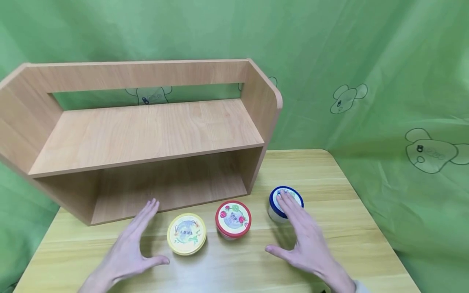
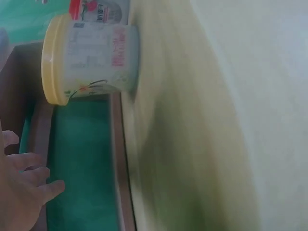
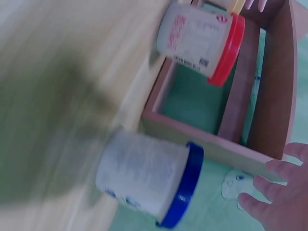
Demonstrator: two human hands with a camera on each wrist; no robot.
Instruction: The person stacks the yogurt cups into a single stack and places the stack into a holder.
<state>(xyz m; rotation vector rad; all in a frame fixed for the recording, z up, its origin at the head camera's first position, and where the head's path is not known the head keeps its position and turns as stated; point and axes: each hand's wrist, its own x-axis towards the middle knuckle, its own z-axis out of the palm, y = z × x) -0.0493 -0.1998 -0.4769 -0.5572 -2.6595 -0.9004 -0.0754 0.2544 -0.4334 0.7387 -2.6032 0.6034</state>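
Three lidded tubs stand upright on the wooden table. The yellow-lidded tub (image 1: 187, 235) is nearest my left hand (image 1: 128, 248), which hovers to its left with thumb and fingers spread. Between the other two sits the red-lidded tub (image 1: 233, 219), printed with berries. My right hand (image 1: 305, 240) is also spread and holds nothing; its fingertips overlap the blue-lidded tub (image 1: 275, 213) in the head view. From the right wrist view, the blue lid (image 3: 183, 185) shows apart from the right fingers (image 3: 269, 187). In the left wrist view the yellow lid (image 2: 54, 60) is apart from the left hand.
A two-level wooden shelf (image 1: 157, 130) stands at the back left, its lower compartment opening toward the tubs. Behind and to the right hangs a green curtain (image 1: 384, 101) with mouse drawings. The table's right edge (image 1: 366, 211) runs beyond the blue-lidded tub.
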